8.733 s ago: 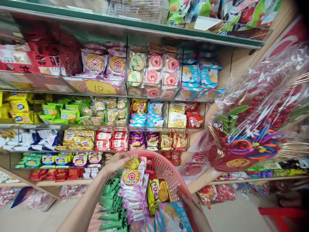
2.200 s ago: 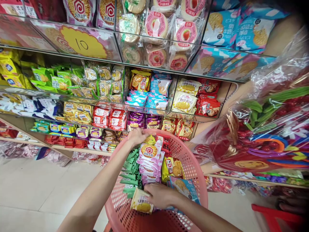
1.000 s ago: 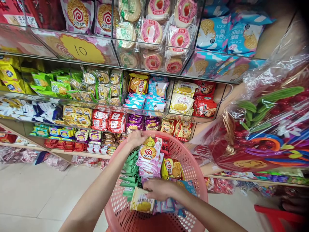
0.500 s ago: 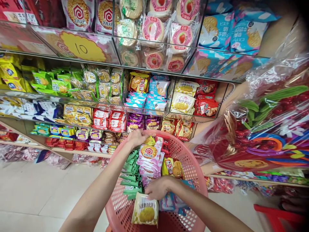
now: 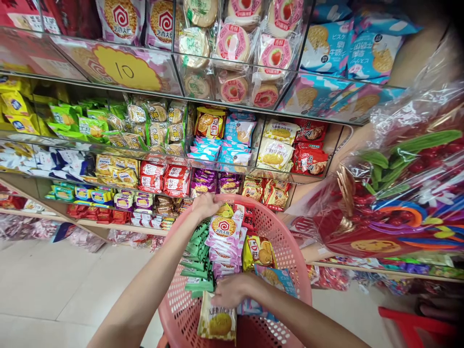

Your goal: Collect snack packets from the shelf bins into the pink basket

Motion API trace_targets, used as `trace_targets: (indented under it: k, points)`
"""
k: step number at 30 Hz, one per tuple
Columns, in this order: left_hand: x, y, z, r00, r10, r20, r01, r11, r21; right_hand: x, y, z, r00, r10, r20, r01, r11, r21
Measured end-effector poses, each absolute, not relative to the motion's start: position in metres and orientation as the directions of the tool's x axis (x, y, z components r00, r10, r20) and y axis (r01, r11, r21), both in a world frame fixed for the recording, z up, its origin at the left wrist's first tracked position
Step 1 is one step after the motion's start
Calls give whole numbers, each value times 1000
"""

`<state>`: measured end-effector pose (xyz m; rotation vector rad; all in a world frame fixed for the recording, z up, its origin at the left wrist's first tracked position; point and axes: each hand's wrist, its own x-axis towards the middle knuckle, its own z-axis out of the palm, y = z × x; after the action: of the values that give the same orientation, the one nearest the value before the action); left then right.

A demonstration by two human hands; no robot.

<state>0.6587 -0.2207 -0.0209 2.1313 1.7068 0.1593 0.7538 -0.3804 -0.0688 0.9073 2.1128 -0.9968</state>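
Note:
A pink perforated plastic basket (image 5: 286, 251) sits in front of me, filled with snack packets. My left hand (image 5: 205, 205) is closed on the basket's far rim. My right hand (image 5: 230, 290) reaches inside with its fingers closed on the top of a pale yellow biscuit packet (image 5: 217, 324), which lies at the near side. Beside that hand stand green packets (image 5: 197, 261), a stack of pink-and-white cracker packets (image 5: 224, 237), a yellow biscuit packet (image 5: 258, 252) and a blue packet (image 5: 277, 280).
Tiered clear-fronted shelves (image 5: 232, 104) packed with biscuit and snack packets fill the wall ahead. A yellow tag marked 10 (image 5: 121, 72) is at the upper left. A cellophane-wrapped red gift arrangement (image 5: 395, 198) stands at the right. Tiled floor (image 5: 54, 290) lies to the left.
My right hand has shifted the pale yellow biscuit packet from the basket's left-centre down to its near side. My left hand has stayed on the rim.

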Motion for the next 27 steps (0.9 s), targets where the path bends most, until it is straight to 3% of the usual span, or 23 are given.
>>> trace_targets:
  k: [19, 27]
  points:
    - [657, -216, -32, 240, 957, -160, 903, -160, 399, 762, -388, -55, -573, 413, -708, 813, 396, -427]
    - [652, -216, -18, 288, 934, -212, 880, -171, 443, 768, -386, -69, -598, 464, -653, 796, 249, -552]
